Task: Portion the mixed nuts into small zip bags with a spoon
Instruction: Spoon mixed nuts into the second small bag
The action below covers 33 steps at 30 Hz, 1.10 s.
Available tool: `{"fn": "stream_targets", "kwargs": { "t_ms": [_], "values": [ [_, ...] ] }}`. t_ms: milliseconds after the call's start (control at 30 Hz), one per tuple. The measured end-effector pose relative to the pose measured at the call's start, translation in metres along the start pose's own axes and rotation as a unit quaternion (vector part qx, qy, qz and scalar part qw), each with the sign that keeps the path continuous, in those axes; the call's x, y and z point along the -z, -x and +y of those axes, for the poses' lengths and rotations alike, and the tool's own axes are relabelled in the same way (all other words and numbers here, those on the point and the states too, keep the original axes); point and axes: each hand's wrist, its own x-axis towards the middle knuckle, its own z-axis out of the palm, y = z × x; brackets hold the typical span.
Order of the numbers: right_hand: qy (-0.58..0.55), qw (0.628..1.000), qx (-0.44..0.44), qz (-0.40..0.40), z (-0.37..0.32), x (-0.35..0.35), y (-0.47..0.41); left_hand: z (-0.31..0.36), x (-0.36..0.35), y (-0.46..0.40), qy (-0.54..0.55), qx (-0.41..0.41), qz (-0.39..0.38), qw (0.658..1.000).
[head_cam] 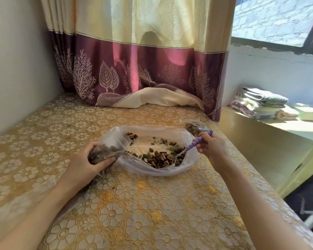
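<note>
We look down on a worktop [152, 210] covered with a gold floral cloth. Our left hand [85, 165] curls its fingers [105, 161] and thumb around a small zip bag [109, 147] partly filled with mixed nuts, holding it at the left edge of a large clear plastic bag [152, 166] that lies open on the worktop. More mixed nuts [163, 156] are spread inside the large bag, heaped toward its near side. Our right hand [212, 146] pinches the beaded purple handle of a spoon [197, 140], its metal bowl dipped down into the heap. Behind that hand, a second small bag of nuts [192, 126] rests on the worktop. A cream and purple curtain [143, 69] hangs behind, and folded towels [260, 103] sit on a sunlit ledge at right.
</note>
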Motion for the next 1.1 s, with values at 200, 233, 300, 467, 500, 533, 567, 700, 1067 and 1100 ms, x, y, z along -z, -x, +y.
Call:
{"fn": "stream_targets", "kwargs": {
  "t_ms": [200, 233, 300, 467, 500, 533, 567, 700, 1067, 1100],
  "values": [
    [-0.069, 0.997, -0.001, 0.033, -0.001, -0.006, 0.0, 0.001, -0.001, 0.0, -0.01, -0.006, 0.004, 1.0],
    [-0.072, 0.997, 0.001, 0.037, -0.001, -0.007, 0.0, 0.001, -0.001, 0.0, -0.012, -0.005, 0.005, 1.0],
    [-0.078, 0.996, 0.01, 0.04, -0.004, -0.01, 0.001, 0.0, 0.0, 0.0, -0.014, -0.004, 0.004, 1.0],
    [-0.089, 0.995, 0.034, 0.031, -0.021, -0.03, -0.003, 0.0, 0.0, 0.0, -0.017, -0.002, -0.001, 1.0],
    [-0.093, 0.995, 0.036, 0.029, -0.024, -0.036, -0.005, 0.001, 0.0, 0.0, -0.019, -0.001, -0.001, 1.0],
    [-0.1, 0.994, 0.039, 0.024, -0.028, -0.042, -0.006, 0.001, 0.0, -0.001, -0.021, 0.0, 0.001, 1.0],
    [-0.109, 0.993, 0.041, 0.016, -0.03, -0.049, -0.007, 0.001, 0.0, -0.001, -0.024, 0.002, 0.002, 1.0],
    [-0.127, 0.99, 0.042, -0.036, -0.038, -0.08, -0.004, 0.003, 0.001, -0.001, -0.026, 0.007, 0.002, 1.0],
    [0.043, 0.964, 0.206, -0.162, -0.067, -0.155, 0.026, 0.006, -0.001, -0.003, 0.045, 0.042, 0.029, 0.998],
    [0.052, 0.96, 0.222, -0.164, -0.072, -0.159, 0.027, 0.007, -0.001, -0.003, 0.055, 0.045, 0.041, 0.997]
  ]
}}
